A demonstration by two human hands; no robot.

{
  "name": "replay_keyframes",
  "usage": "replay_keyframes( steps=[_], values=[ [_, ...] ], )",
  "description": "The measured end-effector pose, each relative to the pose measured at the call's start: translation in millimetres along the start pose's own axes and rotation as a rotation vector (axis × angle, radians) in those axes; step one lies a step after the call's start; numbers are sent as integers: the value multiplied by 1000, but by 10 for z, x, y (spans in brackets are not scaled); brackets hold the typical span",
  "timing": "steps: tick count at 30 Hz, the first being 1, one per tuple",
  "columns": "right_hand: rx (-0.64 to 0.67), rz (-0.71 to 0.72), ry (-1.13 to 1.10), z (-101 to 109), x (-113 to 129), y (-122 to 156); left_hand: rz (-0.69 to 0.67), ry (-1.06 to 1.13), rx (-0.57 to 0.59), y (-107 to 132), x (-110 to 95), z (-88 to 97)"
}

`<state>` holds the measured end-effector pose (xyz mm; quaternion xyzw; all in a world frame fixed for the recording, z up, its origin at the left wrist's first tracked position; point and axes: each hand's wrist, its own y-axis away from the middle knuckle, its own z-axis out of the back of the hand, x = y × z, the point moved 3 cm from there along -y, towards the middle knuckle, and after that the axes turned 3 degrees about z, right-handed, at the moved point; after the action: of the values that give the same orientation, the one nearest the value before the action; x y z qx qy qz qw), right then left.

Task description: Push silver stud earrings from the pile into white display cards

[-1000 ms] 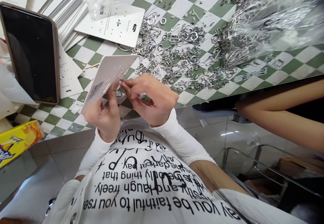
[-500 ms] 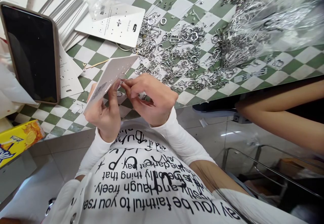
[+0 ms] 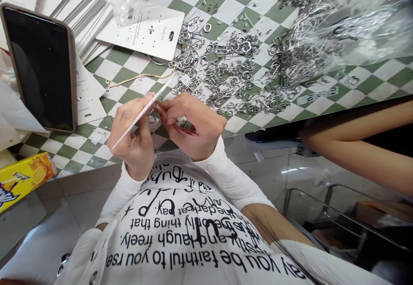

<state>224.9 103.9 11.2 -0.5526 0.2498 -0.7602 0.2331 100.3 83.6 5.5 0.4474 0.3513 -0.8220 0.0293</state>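
The white perforated card (image 3: 163,88) has turned edge-on, clasped firmly in the left hand (image 3: 131,143), while the right hand (image 3: 193,124) pinches what seems a small silver ring (image 3: 157,101) at its edge.

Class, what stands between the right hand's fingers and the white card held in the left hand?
Nothing visible stands in the way: the fingers of the right hand sit close at the edge of the white jewellery display card, which the left hand holds edge-on.
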Motion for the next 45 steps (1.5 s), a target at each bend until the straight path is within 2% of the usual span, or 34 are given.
replay_keyframes(
  steps=[8,22,24,28,31,35,41,45],
  values=[
    [64,-19,41,14,10,-12,8,-39,27,-1,-52,28],
    [-27,26,180,32,16,-6,7,-70,85,16,-38,17],
    [-22,25,116,18,14,-11,43,-9,21,22,5,3],
    [-27,-72,26,8,-17,-24,219,138,-107,21,96,-21],
    [-33,-87,-2,14,-38,-22,281,171,-80,-3,96,-25],
    [-17,-59,-7,8,-45,-12,266,199,-25,-30,70,-4],
    [26,16,69,-9,2,-15,326,255,6,-24,88,-17],
    [2,81,120,-17,20,-6,362,292,10,-33,61,-26]
  ],
)
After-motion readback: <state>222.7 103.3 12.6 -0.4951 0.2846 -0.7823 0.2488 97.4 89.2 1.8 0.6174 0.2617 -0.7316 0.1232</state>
